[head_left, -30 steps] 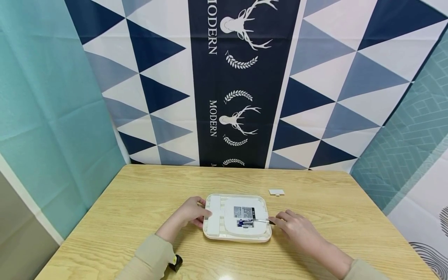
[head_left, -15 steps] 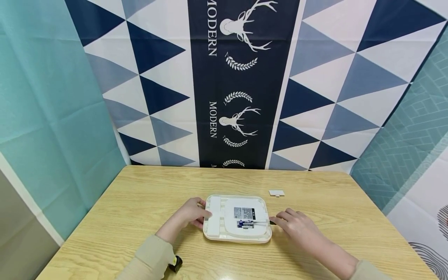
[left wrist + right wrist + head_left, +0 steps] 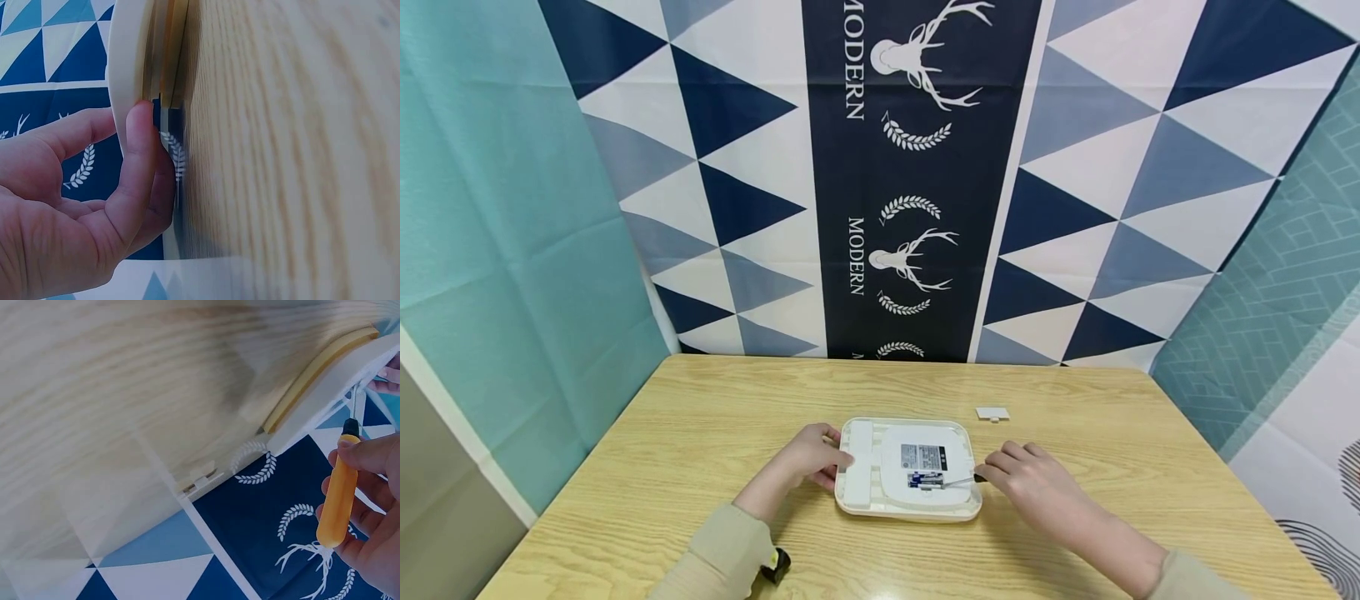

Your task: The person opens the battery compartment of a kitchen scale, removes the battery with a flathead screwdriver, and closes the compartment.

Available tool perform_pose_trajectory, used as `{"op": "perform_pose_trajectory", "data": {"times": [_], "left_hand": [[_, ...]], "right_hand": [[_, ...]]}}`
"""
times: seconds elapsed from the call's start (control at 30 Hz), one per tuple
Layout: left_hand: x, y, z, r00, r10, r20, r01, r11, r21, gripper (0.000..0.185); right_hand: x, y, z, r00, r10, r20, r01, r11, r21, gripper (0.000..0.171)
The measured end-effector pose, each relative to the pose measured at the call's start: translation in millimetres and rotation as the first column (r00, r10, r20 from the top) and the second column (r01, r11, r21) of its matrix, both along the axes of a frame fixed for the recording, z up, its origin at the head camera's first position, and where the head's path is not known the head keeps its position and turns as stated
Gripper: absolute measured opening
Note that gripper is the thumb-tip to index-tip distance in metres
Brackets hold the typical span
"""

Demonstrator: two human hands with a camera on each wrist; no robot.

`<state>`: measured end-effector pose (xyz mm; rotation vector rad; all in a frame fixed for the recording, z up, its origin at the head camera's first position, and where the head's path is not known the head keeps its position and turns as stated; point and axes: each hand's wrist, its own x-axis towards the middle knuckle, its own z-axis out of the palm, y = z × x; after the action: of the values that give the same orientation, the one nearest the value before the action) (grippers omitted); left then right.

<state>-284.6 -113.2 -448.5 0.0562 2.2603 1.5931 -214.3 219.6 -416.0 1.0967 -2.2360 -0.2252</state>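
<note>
**Screwdriver tip working at the battery bay of an upturned scale**

A flat white scale is lying face down near the middle of the wooden table, underside up, so the battery bay is facing the person. Blue batteries are sitting in the open bay just below the label.

The left hand is bracing the scale's left edge; fingers are curled against the rim, thumb pressing flat on its side in the left wrist view. Probably holding it steady so it is not sliding under the tool.

The right hand is pinching a small screwdriver by its orange handle, fingers wrapped round it, thumb on the top end. The thin metal shaft is reaching in low from the right, tip at the batteries; whether it is touching them, cannot tell.

A small white battery cover is lying on the table behind and to the right of the scale, well apart from both hands, apparently set aside to expose the bay. A patterned backdrop is hanging behind.
</note>
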Motion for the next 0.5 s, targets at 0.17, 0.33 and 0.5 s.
{"op": "perform_pose_trajectory", "data": {"times": [0.17, 0.33, 0.5], "left_hand": [[-0.6, -0.6, -0.6, 1.0, -0.007, -0.002, 0.007, 1.0, 0.008, 0.045], [-0.8, -0.5, -0.4, 1.0, -0.008, 0.002, 0.008, 1.0, 0.004, 0.045], [-1.6, -0.4, -1.5, 1.0, -0.003, 0.006, 0.003, 1.0, 0.0, 0.045]], "right_hand": [[-1.6, -3.0, 5.4, 1.0, 0.023, -0.012, -0.023, 1.0, 0.016, 0.032], [-1.2, -6.2, 11.0, 0.999, 0.028, -0.025, -0.027, 0.998, 0.053, 0.027], [-1.0, -9.6, 17.0, 0.998, 0.043, -0.043, -0.039, 0.995, 0.091, 0.021]]}}
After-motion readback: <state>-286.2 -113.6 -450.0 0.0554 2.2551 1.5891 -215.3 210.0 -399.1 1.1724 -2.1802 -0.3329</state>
